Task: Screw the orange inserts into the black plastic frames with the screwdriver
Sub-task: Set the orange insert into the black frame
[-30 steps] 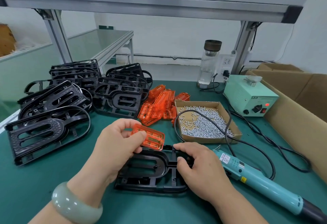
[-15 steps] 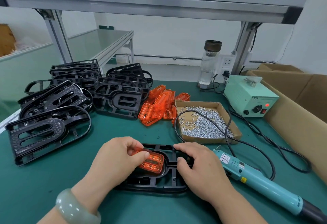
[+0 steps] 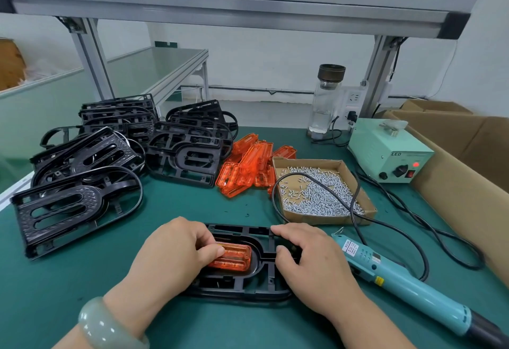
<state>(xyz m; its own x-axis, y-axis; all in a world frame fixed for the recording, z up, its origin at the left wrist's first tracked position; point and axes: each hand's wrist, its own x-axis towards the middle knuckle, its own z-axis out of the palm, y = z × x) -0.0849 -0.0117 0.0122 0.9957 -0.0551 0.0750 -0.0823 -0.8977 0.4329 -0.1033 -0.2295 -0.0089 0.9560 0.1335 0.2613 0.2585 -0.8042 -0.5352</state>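
**Clerk:** Head view. First entry?

**Keeper:** One black frame (image 3: 243, 290), flat on the green mat (image 3: 55, 288), at 6 o'clock in the view. One orange insert (image 3: 235, 259) sits in its oval opening. No screws can be seen in it.

**Clerk:** The hands?

**Keeper:** Left hand (image 3: 176, 255): fingers curled, thumb and fingertips pinching the insert's left end, probably to seat it square. Right hand (image 3: 311, 264): curled over the frame's right end, thumb on the crossbar, probably to steady it against that push.

**Clerk:** Tools?

**Keeper:** One screwdriver (image 3: 399, 280), lying unheld at 4 o'clock of the frame, just beside the right hand and easy to reach. One box of screws (image 3: 325, 220) at 1 o'clock, with the cable (image 3: 276, 183) looped across it.

**Clerk:** Stock?

**Keeper:** Spare inserts (image 3: 248, 167) heaped at 12 o'clock. Stacked frames (image 3: 82, 183) at 10 o'clock.

**Clerk:** Surface and room?

**Keeper:** The mat covers the bench. Power unit (image 3: 385, 153) at 2 o'clock, red lamp lit. Glass bottle (image 3: 327, 101) beside it. Cardboard cartons (image 3: 454, 172) at 3 o'clock. Metal shelf (image 3: 220, 4) overhead, pale wall behind.
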